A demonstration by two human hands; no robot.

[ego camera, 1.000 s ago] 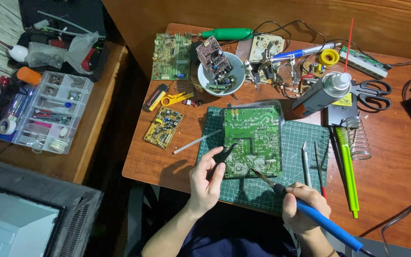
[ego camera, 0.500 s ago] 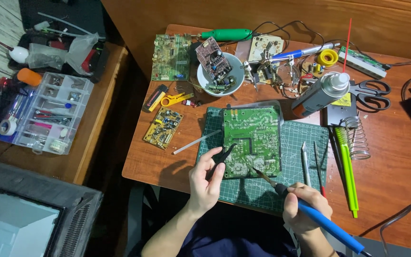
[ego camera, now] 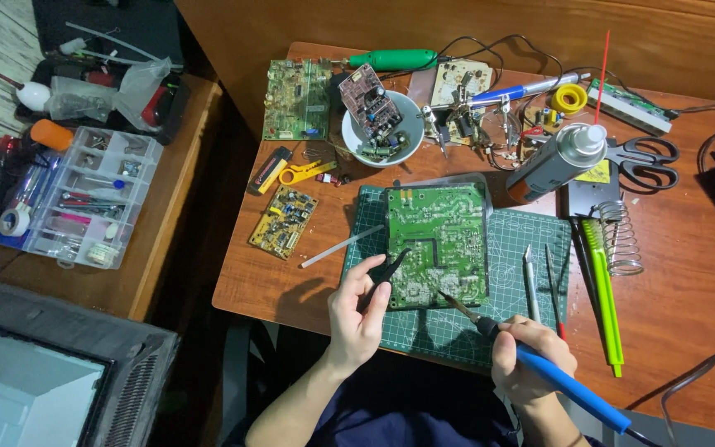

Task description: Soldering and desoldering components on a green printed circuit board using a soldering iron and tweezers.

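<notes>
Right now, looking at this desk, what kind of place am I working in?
Likely an electronics repair bench at home or in a small workshop. The right hand holds a soldering iron to a green circuit board on a cutting mat, and a parts organizer sits nearby.

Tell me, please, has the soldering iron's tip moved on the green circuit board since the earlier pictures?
No: the soldering iron tip stays at the green circuit board's lower right edge.

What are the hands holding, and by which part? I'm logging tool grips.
Left hand: black tweezers, held at their rear end. Right hand: soldering iron, gripped on its blue handle.
</notes>
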